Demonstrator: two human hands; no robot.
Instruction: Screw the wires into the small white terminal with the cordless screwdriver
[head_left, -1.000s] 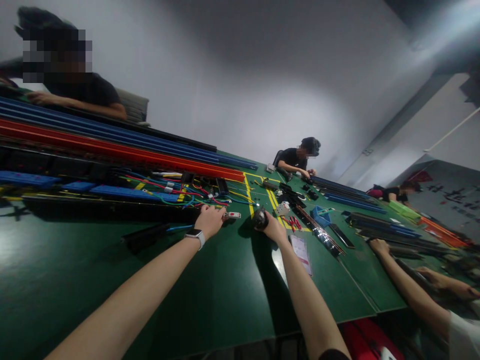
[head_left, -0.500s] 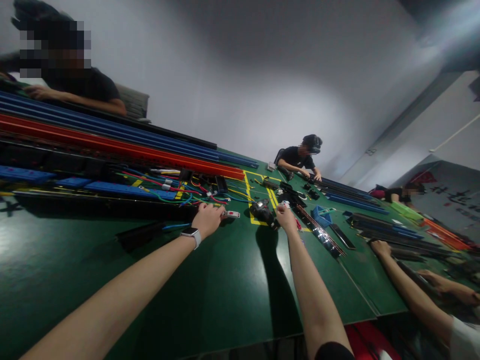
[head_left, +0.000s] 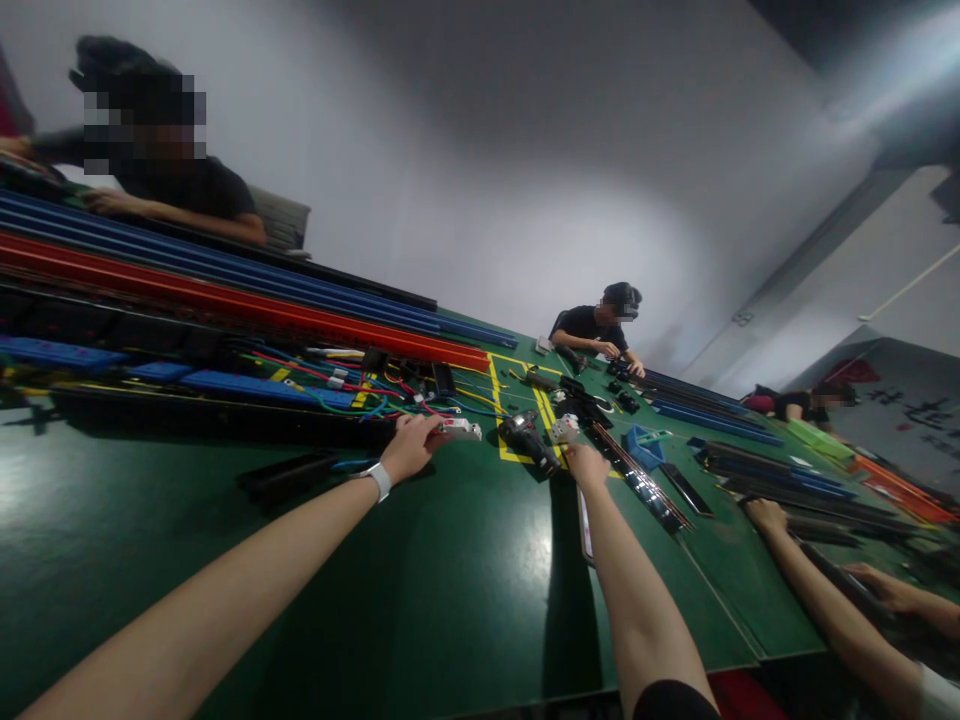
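Fingers (head_left: 430,426) of the left hand (head_left: 412,448) pinch a white block (head_left: 461,430) over the green desk (head_left: 465,570). The right hand (head_left: 589,467) is at a pale piece (head_left: 564,430); whether it grips this, I cannot tell. Between the 2 hands, a black power tool (head_left: 531,443) lies by yellow tape (head_left: 494,386).

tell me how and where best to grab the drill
Probably by the handle, from the near right side with the right hand: the drill lies with its slimmer handle angled toward the person, near that hand, and its bulkier head farther off. The left hand holds a white block.
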